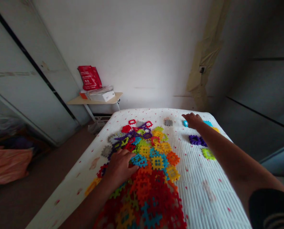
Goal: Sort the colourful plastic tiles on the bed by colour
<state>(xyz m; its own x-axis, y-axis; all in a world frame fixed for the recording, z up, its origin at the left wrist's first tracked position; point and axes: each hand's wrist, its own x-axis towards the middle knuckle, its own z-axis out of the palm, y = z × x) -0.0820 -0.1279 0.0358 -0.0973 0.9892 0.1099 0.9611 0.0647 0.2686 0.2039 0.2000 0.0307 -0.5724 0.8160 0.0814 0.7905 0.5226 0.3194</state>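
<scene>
A large heap of colourful square plastic building pieces with notched edges (pixel 157 163) spreads over the bed. My left hand (pixel 119 167) reaches into its left side, thumb and fingers closed about the edge of a blue lattice piece (pixel 139 161). Out at the far right of the bed, my right hand (pixel 194 121) has its thumb stretched to the left, apart from the fingers, whose tips are hidden. Beside that hand is a small blue piece (pixel 185 123); whether they touch I cannot tell. Purple pieces (pixel 195 140) in a row lie nearer, partly behind my right forearm.
A lime green piece (pixel 208 154) and a yellow one (pixel 216 129) lie by my right arm. One grey piece (pixel 168 122) sits alone near the far edge. Beyond the bed (pixel 196 190), a small table (pixel 95 100) carries a red bag (pixel 89 78) and a white box (pixel 105 95).
</scene>
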